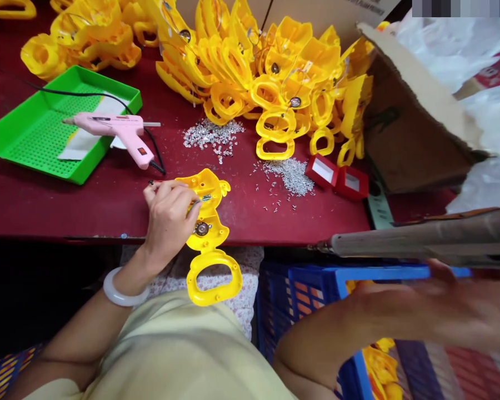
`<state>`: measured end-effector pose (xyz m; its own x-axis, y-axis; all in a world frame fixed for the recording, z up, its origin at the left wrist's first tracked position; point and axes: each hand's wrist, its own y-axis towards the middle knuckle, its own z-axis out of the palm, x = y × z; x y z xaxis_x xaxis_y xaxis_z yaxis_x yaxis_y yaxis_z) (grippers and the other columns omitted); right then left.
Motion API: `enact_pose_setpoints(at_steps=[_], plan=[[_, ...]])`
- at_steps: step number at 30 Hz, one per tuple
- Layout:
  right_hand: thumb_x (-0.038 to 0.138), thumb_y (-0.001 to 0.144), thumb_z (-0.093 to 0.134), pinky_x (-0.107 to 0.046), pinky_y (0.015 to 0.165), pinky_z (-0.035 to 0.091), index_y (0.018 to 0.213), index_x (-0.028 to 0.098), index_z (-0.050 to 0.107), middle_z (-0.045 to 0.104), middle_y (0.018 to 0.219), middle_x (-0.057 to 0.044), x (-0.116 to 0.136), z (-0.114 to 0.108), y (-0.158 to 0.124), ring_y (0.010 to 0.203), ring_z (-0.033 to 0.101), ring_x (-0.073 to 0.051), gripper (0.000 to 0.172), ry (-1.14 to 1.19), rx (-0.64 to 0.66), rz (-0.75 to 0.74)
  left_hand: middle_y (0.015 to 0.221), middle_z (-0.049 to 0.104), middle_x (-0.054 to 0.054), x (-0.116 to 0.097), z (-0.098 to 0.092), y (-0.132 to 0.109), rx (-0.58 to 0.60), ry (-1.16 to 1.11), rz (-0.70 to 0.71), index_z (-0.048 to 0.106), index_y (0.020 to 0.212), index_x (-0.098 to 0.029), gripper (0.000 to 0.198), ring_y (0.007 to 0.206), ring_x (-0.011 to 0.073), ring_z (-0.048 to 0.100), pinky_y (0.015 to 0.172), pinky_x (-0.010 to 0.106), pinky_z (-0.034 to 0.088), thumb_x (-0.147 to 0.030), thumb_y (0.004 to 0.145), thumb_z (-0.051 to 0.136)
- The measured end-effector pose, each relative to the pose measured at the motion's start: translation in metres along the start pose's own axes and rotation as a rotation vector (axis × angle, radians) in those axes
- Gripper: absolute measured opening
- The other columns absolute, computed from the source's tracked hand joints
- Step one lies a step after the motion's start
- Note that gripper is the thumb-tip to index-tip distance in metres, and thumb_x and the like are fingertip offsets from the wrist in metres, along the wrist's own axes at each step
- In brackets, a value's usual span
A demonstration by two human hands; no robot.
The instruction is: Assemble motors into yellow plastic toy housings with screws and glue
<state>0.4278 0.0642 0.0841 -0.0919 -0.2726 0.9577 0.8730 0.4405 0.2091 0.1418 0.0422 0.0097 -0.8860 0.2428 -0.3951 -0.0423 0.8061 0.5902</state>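
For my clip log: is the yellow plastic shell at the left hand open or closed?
Open: the yellow plastic shell has its hollow inner side facing up, the round speaker exposed inside.

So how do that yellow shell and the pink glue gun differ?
The yellow shell lies partly under the left hand; the pink glue gun rests untouched across the edge of the green tray. The shell is open, baring parts inside; the gun has a closed body. The shell has a loop handle, the gun a pistol grip. Both look plastic.

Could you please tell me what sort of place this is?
Probably an assembly workshop: a pink glue gun, a heap of yellow plastic shells and a pile of screw-like metal pieces suggest it.
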Motion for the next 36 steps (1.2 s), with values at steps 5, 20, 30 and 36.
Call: enact_pose_setpoints(at_steps=[5,20,30,36], plan=[[0.066,0.079,0.057,-0.033,0.058,0.057,0.104,0.030,0.072,0.069,0.089,0.001,-0.013,0.006,-0.010,0.074,0.070,-0.019,0.047,0.107,0.563,-0.151,0.089,0.069,0.003,0.001,0.002,-0.001,-0.041,-0.015,-0.001,0.061,0.086,-0.018,0.004,0.095,0.0249,0.063,0.090,0.043,0.036,-0.016,0.088,0.064],[0.033,0.077,0.062,-0.026,0.047,0.045,0.090,0.024,0.053,0.046,0.055,0.010,-0.036,0.143,-0.062,0.044,0.051,-0.010,0.017,0.255,0.660,-0.167,0.095,0.069,0.007,0.007,0.005,-0.011,-0.111,-0.125,-0.010,0.062,0.095,-0.018,0.007,0.096,0.0239,0.063,0.092,0.041,0.041,-0.018,0.089,0.063],[0.038,0.076,0.060,-0.027,0.050,0.045,0.092,0.023,0.049,0.046,0.055,0.010,-0.064,0.171,-0.059,0.045,0.051,-0.010,0.024,0.247,0.625,-0.210,0.097,0.069,0.008,0.005,0.005,-0.014,-0.187,-0.116,0.013,0.063,0.094,-0.019,0.009,0.100,0.0266,0.063,0.092,0.046,0.040,-0.016,0.086,0.065],[0.029,0.073,0.062,-0.023,0.045,0.036,0.087,0.024,0.052,0.041,0.052,0.011,-0.013,0.132,-0.065,0.043,0.042,-0.009,0.018,0.513,0.626,-0.062,0.086,0.070,0.005,0.003,-0.004,-0.018,-0.274,-0.120,0.084,0.062,0.089,-0.019,0.013,0.091,0.0234,0.065,0.094,0.047,0.040,-0.010,0.082,0.068]])
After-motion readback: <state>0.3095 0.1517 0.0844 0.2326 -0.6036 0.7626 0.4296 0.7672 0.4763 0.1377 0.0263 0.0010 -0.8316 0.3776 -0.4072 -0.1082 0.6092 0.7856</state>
